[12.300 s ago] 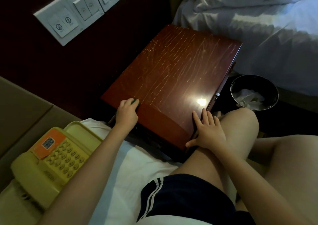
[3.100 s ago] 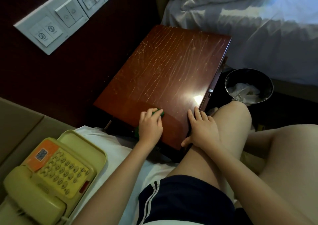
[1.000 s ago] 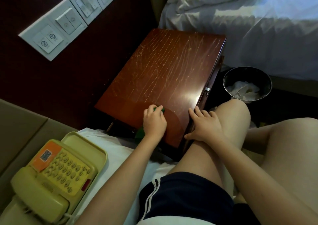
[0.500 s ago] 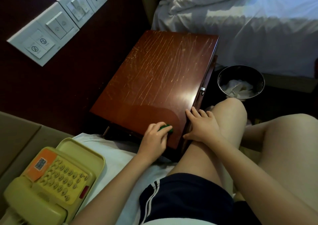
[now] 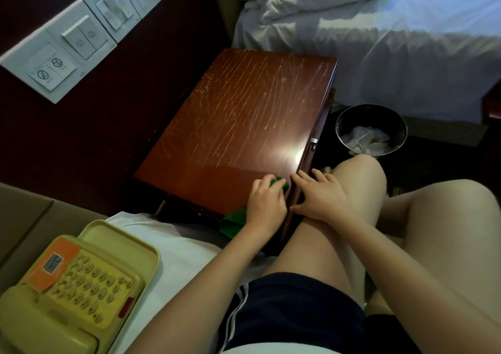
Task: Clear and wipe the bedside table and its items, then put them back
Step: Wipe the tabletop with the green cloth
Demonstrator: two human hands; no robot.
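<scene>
- Head view: left hand [image 5: 267,204] curls its fingers over a green cloth [image 5: 279,183] and presses it on the near right corner of the glossy reddish-brown wooden bedside table [image 5: 244,110].
- Right hand [image 5: 320,199] lies flat with fingers spread on the table's right edge, just beside the left.
- Streaked top runs lengthwise away from the left hand, so the next wipe likely goes forward.
- Round dark metal waste bin [image 5: 371,105] holds crumpled white paper [image 5: 363,139].
- Yellow plastic telephone [image 5: 73,286] sits near left, off the table.
</scene>
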